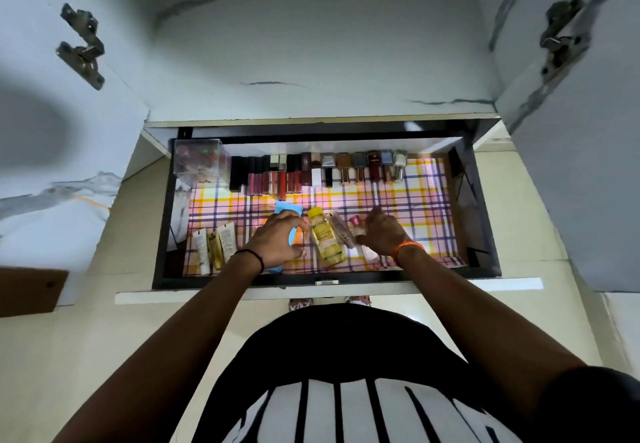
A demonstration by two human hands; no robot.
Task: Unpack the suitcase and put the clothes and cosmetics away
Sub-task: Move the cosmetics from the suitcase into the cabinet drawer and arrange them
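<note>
In the drawer [162, 234], left hand [277, 240] grip curled round a blue packet [285, 209], right hand [382, 234] grip pinching a small clear bottle [360, 231]

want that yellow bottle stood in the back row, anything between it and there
Nothing visible: only bare checked liner lies between the yellow plastic bottle and the back row of lipsticks and polishes.

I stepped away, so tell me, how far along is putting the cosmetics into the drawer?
Done: lip glosses and polish bottles line the open drawer's back, tubes at front left. In hand: left hand on a blue packet, right hand by the yellow bottle. Suitcase and clothes aren't visible.
</note>
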